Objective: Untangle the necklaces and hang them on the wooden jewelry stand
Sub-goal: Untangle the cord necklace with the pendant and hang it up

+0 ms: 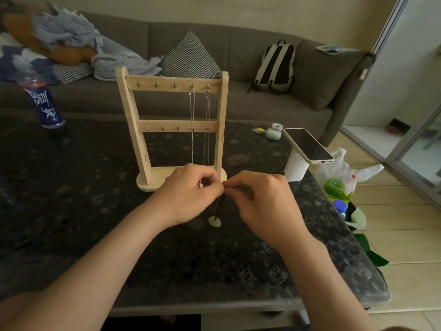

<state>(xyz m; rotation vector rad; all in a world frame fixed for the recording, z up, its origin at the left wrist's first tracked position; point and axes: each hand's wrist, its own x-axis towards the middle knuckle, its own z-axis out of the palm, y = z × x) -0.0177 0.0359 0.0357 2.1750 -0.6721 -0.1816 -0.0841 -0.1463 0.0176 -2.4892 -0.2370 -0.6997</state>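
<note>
Dark cord necklace [222,206] pinched by left hand [188,194], right hand [265,201]; 2 chains [192,120] hang on stand [130,111].

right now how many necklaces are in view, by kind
silver chains hanging on the stand: 2
dark cord with pale pendant, pinched by left hand and right hand: 1
total: 3
</note>
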